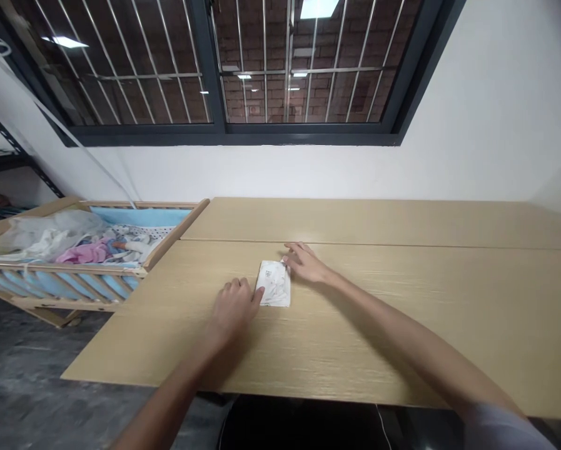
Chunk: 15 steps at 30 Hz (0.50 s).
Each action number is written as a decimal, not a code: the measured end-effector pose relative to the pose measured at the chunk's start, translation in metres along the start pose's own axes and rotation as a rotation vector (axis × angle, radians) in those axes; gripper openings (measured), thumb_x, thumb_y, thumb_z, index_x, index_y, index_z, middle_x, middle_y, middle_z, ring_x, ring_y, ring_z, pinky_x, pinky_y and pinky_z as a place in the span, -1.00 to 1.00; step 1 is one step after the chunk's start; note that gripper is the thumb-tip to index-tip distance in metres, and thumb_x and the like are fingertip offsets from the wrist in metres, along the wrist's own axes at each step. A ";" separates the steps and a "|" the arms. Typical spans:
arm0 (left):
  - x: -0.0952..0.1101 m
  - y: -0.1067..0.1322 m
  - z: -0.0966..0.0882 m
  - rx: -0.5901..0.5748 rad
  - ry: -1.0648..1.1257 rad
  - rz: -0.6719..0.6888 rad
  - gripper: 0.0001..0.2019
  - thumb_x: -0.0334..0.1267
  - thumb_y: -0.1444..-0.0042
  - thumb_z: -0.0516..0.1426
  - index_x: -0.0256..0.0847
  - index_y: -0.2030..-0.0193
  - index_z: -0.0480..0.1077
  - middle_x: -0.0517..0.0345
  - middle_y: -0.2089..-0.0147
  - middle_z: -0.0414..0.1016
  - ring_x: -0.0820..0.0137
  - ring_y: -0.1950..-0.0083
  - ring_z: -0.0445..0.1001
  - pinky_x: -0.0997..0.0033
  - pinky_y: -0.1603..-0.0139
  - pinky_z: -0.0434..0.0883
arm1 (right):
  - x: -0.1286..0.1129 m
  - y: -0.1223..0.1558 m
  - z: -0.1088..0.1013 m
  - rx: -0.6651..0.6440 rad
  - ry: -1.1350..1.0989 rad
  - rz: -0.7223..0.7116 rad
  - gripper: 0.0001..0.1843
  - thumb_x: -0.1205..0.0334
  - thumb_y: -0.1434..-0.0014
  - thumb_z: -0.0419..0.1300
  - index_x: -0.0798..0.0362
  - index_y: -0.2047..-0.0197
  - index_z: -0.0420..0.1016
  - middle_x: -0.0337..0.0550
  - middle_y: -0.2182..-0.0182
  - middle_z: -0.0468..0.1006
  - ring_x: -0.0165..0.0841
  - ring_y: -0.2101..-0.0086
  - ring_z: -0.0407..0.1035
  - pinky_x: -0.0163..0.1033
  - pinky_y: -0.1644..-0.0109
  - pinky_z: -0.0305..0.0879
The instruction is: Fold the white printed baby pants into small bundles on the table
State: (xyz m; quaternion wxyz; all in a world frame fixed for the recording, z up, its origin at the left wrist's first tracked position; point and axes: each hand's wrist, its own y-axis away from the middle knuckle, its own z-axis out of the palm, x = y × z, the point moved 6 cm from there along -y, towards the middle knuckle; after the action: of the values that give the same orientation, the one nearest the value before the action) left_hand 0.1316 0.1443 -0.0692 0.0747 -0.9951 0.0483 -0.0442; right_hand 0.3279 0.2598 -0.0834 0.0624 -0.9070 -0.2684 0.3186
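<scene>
A small white paper-like packet (274, 289) lies flat on the light wooden table (402, 300), its surface wrinkled, with a small dark square print near the upper left. My left hand (236, 306) rests at its left side with the fingers curled and the thumb pressed on the packet's edge. At the top right corner, my right hand (304, 262) pinches the packet between thumb and a finger, while its other fingers stretch out over the table. What the packet contains is hidden.
Left of the table stands a wooden crib (151, 256) with blue lining, holding clothes (87, 250) and clear plastic. A barred window (224, 134) is set in the white wall behind. A seam crosses the tabletop near the back. Grey floor (31, 375) shows at lower left.
</scene>
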 end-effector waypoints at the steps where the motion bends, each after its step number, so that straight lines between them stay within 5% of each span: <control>1: -0.002 -0.003 0.004 -0.020 -0.005 -0.013 -0.51 0.00 -0.36 -0.11 -0.41 0.09 0.46 -0.39 0.10 0.55 -0.07 0.04 0.55 -0.01 0.03 0.44 | -0.001 0.000 0.001 0.007 -0.026 0.019 -0.40 -0.06 -0.37 0.05 0.08 -0.34 0.28 0.13 -0.10 0.45 -0.10 -0.13 0.34 0.07 -0.24 0.24; 5: 0.003 -0.015 0.018 -0.106 0.023 -0.005 -0.52 0.00 -0.35 -0.09 -0.36 0.11 0.48 -0.32 0.15 0.60 -0.02 0.12 0.59 0.09 0.12 0.46 | -0.008 0.004 0.014 -0.022 -0.096 0.028 -0.55 0.09 -0.28 0.17 0.10 -0.18 0.43 0.02 0.08 0.51 -0.22 0.13 0.44 -0.06 -0.07 0.35; 8: 0.013 -0.022 0.018 -0.148 0.059 0.023 -0.61 -0.11 -0.34 -0.06 -0.35 0.10 0.47 -0.32 0.12 0.60 0.01 0.09 0.59 0.15 0.15 0.44 | -0.017 0.008 0.021 -0.001 -0.089 0.030 -0.71 0.22 -0.22 0.20 0.09 0.00 0.50 0.00 0.08 0.49 -0.22 0.09 0.40 -0.08 -0.08 0.32; 12: 0.016 -0.010 -0.012 -0.173 0.111 0.092 -0.70 -0.18 -0.32 -0.05 -0.27 0.17 0.45 -0.17 0.17 0.60 0.13 0.18 0.57 0.26 0.21 0.39 | -0.037 0.021 0.019 0.066 -0.196 0.189 -0.78 0.31 -0.07 0.27 0.06 0.18 0.43 -0.06 0.15 0.46 -0.20 0.08 0.35 -0.09 -0.03 0.32; 15: -0.003 0.035 -0.044 -0.246 0.317 0.215 -0.70 -0.07 -0.31 -0.02 -0.15 0.30 0.42 0.13 0.32 0.55 0.31 0.35 0.47 0.38 0.33 0.33 | -0.073 0.050 0.028 -0.068 -0.560 0.330 -0.78 0.32 -0.02 0.29 0.02 0.24 0.37 -0.18 0.31 0.46 -0.29 0.28 0.36 -0.20 0.20 0.33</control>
State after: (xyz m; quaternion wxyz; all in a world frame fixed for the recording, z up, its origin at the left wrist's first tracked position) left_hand 0.1216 0.1042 -0.0317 -0.0517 -0.9664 0.1702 -0.1855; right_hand 0.2849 0.1773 -0.0799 -0.0968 -0.8169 -0.1348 0.5524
